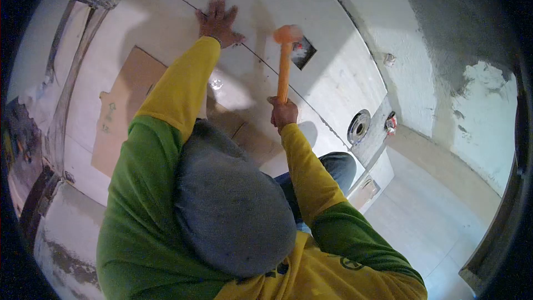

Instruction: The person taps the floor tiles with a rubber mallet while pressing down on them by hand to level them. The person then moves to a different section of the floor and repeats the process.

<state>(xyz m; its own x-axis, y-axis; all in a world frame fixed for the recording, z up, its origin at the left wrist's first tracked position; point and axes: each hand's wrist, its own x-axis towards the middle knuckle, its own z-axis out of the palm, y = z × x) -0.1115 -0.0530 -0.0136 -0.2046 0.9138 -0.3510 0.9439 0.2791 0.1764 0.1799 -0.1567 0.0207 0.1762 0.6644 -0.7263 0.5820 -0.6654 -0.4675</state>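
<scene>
My left hand (219,22) lies flat with fingers spread on a large pale floor tile (172,19), right by the dark joint line. My right hand (284,112) is closed around the handle of an orange mallet (284,64), whose head points away from me over the tiles. The mallet head is slightly blurred and overlaps the edge of a square cutout (303,53) in the tile. Something reddish shows inside that cutout.
Brown cardboard (119,116) lies on the tiles at the left. A round drain flange (359,126) sits in the floor at the right, with a red-and-white pipe fitting (391,123) near the wall. A cut tile piece (377,180) is by my knee. Rough plastered wall (411,89) borders the right.
</scene>
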